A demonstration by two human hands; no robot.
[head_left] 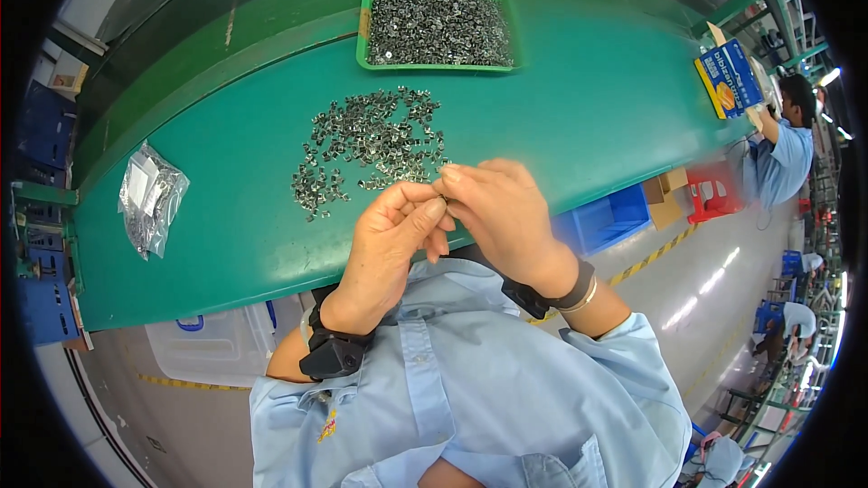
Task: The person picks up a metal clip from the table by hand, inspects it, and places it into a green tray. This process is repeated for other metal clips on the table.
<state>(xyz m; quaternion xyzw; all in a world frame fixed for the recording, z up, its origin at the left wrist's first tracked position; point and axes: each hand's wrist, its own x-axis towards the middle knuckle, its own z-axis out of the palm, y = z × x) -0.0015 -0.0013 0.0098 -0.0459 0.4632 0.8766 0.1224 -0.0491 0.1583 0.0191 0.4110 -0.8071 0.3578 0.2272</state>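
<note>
Just past the near edge of the table, my left hand (pixel 391 237) and my right hand (pixel 508 221) meet with fingertips pressed together. Both are closed in a pinch, and whatever sits between the fingertips is too small and too covered to make out. Right beyond them a loose pile of small shiny metal clips (pixel 375 137) spreads over the green tabletop (pixel 244 244). Behind that pile stands a green plastic tray (pixel 517 32) filled with many similar small metal pieces.
A clear plastic bag (pixel 152 203) of parts lies at the left. At the far right are a blue and yellow box (pixel 729 79) and a person in blue (pixel 788 163). Below the table edge sit a blue bin (pixel 608 219), a red stool (pixel 714 192) and a translucent tub (pixel 212 343).
</note>
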